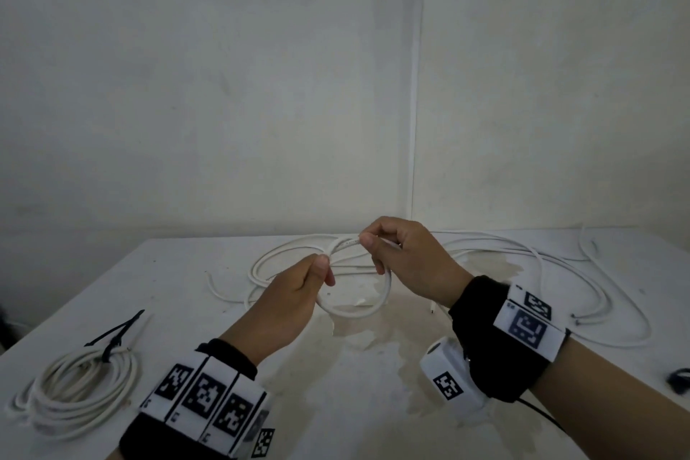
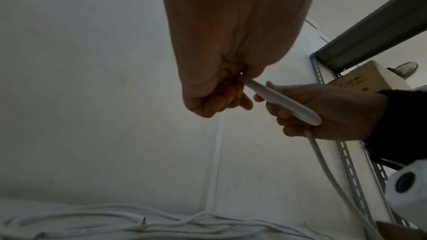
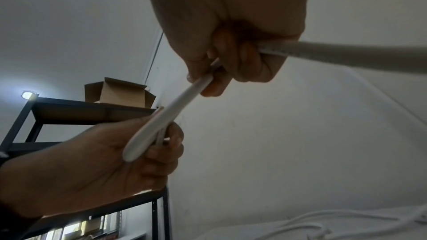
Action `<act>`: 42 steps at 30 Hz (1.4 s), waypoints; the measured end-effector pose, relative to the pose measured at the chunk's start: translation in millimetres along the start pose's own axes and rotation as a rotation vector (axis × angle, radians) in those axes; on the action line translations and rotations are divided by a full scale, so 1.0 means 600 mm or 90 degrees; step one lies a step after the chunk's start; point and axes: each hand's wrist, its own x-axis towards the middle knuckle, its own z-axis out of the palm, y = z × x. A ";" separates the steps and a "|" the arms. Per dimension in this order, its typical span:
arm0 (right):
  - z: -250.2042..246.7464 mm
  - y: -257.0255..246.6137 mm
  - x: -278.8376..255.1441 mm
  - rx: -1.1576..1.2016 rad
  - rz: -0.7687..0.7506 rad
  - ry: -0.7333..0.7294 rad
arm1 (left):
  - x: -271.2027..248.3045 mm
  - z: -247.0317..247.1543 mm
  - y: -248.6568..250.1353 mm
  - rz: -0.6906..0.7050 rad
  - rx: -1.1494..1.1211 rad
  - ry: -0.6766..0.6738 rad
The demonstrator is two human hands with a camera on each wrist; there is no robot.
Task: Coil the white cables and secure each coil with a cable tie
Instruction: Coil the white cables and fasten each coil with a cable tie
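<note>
Now left hand (image 1: 298, 295), right hand (image 1: 407, 258) pinch white cable loop (image 1: 358, 310).

White cable (image 1: 375, 304), black tie (image 1: 112, 336) (checkered wristbands (image 1: 209, 400)).

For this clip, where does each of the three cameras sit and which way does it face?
Head: on the head, looking forward and down at the table; both hands and wristbands show.
Left wrist: below the left hand, looking up along it at the wall; right hand too.
Right wrist: below the right hand, looking up toward a shelf; left hand too.
Shared: all show both hands gripping the white cable.
</note>
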 end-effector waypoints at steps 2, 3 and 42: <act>-0.004 -0.003 0.003 -0.038 -0.019 -0.007 | 0.000 0.001 0.003 0.011 0.005 0.001; -0.005 -0.003 0.005 -0.058 -0.024 -0.016 | 0.001 -0.001 0.003 0.019 0.015 0.000; -0.080 0.092 0.010 -0.414 -0.016 0.057 | 0.025 -0.077 -0.030 -0.185 -0.495 0.213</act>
